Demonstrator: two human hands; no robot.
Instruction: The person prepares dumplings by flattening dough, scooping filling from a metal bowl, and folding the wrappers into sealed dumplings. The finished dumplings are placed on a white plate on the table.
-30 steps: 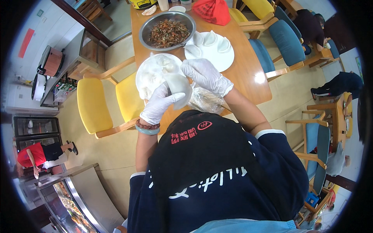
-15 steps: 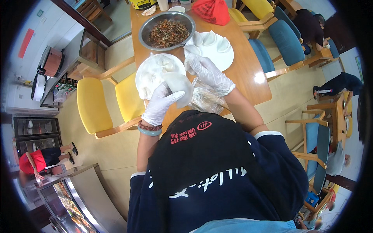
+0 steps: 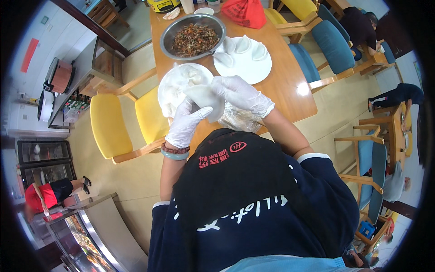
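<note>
A wooden table (image 3: pixel 292 97) in a dining room bears a metal bowl (image 3: pixel 166 40) of shredded food (image 3: pixel 195 41) and two white plates. Just beside the left plate (image 3: pixel 205 73), the left hand (image 3: pixel 183 124) holds a soft white wrapper (image 3: pixel 210 103) between thumb and fingers; the right hand (image 3: pixel 240 94) has bunched fingers at its edge, their grip partly hidden. Light, even pressure should spare this thin sheet from tearing.

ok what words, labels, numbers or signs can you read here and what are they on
I won't copy wording out, so here is where print stands:
Black apron: red characters beside a round red emblem, sharp and large.
Dark blue shirt: large white lettering, partly covered by the apron.
Red bag: dark marks, too faint to read.
Yellow container: dark print, too small and cut off by the picture's edge.
</note>
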